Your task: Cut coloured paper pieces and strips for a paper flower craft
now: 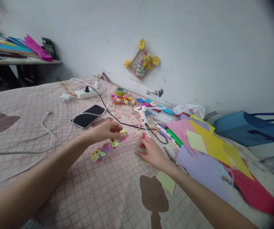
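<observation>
A strip covered in small yellow, pink and purple paper pieces (105, 148) lies slantwise on the quilted cloth. My left hand (108, 130) is closed with thumb and fingertips on the strip's far end. To the right, my right hand (152, 154) hovers low over the cloth, its thumb and index finger apart. A thin whitish loop (137, 147) shows beside those fingertips; whether they touch it I cannot tell. Just beyond stands a white glue gun (141, 115) with a glue stick in its back. Scissors (171, 156) lie partly under my right forearm.
A tablet (88, 116), white cables and a power strip (88, 93) are on the left. Paper scraps and tape (121, 92) lie near the wall. Coloured sheets (203, 171), a green marker (174, 137) and a blue bag (243, 128) fill the right side.
</observation>
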A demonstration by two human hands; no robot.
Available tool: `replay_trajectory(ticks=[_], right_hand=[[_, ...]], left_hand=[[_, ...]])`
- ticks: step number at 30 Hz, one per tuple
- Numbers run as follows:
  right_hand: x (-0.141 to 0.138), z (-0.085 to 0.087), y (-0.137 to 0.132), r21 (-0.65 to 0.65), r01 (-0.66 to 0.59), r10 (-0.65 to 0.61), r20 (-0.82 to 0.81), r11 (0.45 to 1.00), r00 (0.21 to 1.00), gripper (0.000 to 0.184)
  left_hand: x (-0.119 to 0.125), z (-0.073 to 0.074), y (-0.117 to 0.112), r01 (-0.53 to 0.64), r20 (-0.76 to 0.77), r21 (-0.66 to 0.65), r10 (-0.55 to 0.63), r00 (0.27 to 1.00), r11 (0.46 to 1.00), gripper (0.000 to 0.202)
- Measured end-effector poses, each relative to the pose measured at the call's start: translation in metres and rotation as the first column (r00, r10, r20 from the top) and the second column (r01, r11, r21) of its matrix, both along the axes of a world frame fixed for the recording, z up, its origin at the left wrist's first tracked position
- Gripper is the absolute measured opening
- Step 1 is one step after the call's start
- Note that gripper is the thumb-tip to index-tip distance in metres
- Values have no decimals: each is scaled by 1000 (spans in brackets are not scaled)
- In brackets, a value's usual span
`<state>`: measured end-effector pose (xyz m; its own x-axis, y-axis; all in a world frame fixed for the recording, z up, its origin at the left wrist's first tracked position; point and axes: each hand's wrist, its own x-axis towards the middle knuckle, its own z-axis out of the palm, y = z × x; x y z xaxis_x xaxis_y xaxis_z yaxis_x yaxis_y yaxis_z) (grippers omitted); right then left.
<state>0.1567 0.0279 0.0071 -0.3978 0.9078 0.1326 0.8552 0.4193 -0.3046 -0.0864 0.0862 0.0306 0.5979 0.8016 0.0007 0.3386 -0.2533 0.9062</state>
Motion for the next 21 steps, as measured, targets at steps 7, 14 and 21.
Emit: replay_trajectory(ticks=[7,14,21], right_hand=[[-1,8,9,-191,-21,-25,-233,981,972,7],[-18,48,14,-474,-182,-149,-578,861,802,12],[-35,74,19,-359,-193,-20,-513,913,858,4]], left_hand=[[-1,-1,0,-1,16,3,1,1000,1000,39],[-1,-2,1,19,38,14,-20,999,1000,35],[-1,-3,0,17,59,-22,-16,998,1000,37]])
